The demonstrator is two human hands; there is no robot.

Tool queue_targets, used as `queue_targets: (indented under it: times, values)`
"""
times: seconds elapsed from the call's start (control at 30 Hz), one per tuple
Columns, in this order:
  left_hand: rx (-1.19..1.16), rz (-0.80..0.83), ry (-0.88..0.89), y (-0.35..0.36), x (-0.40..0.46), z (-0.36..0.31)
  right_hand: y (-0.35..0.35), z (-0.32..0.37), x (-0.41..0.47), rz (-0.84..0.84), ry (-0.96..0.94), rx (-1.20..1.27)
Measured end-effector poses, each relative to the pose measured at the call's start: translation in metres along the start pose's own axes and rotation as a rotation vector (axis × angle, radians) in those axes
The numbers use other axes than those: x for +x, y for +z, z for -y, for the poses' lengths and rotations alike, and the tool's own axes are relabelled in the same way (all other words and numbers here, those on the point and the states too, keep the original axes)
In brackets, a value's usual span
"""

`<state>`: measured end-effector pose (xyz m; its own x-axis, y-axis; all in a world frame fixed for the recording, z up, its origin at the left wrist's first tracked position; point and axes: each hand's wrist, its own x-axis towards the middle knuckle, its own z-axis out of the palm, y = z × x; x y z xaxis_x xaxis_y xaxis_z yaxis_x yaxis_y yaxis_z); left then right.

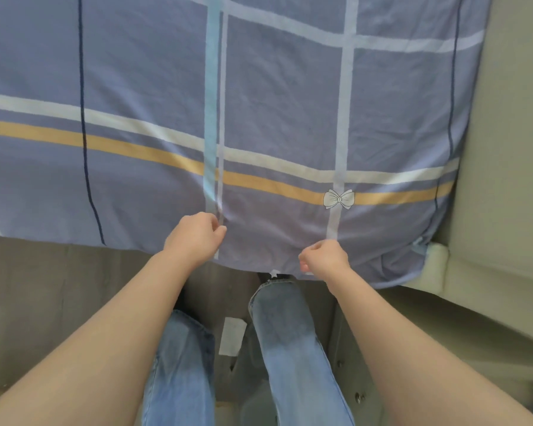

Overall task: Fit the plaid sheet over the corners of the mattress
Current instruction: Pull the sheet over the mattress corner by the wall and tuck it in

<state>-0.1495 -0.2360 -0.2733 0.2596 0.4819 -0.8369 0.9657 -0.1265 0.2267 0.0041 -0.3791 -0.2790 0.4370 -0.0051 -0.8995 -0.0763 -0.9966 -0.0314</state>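
Observation:
The blue plaid sheet [259, 103], with white, pale blue and orange stripes and a small white bow print, lies spread over the mattress and hangs down its near side. My left hand [194, 235] pinches the sheet near the pale blue stripe at the near edge. A little to the right and lower, my right hand [326, 259] is closed on the sheet's hanging hem. At the right, a white mattress corner [434, 259] pokes out uncovered below the sheet's edge.
A beige wall or panel [511, 149] runs along the bed's right side. My legs in blue jeans [290, 348] stand on a grey floor [43, 302] close to the bed. A white paper scrap [232, 336] lies between my feet.

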Motion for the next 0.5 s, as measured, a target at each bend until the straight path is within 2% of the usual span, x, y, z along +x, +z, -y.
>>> queue_targets:
  times: [0.17, 0.27, 0.5]
  values:
    - [-0.068, -0.085, 0.052, -0.040, -0.027, 0.033, 0.002, 0.068, -0.045, -0.056, -0.272, -0.103]
    - [-0.176, -0.225, 0.073, -0.076, -0.042, 0.065, 0.017, 0.118, -0.081, -0.039, -0.413, -0.149]
    - [-0.337, -0.436, 0.062, -0.158, -0.076, 0.181, 0.098, 0.223, -0.180, -0.010, -0.624, -0.308]
